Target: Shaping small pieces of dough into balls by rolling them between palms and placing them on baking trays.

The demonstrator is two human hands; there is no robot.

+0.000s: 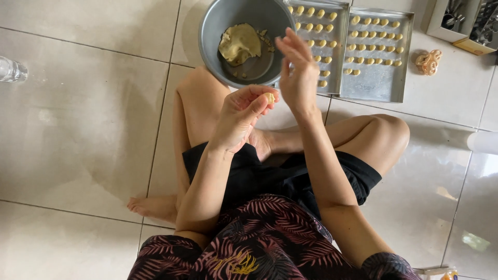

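I sit cross-legged on a tiled floor. My left hand pinches a small pale dough piece at its fingertips. My right hand is raised just beside it, fingers spread, holding nothing. In front of my knees a grey metal bowl holds a lump of yellow dough and some crumbs. Right of the bowl lie two metal baking trays, each with rows of several small shaped dough pieces.
A pale cookie mould lies on the floor right of the trays. A box of utensils stands at the top right. A clear glass sits at the far left edge. A white cylinder lies at the right.
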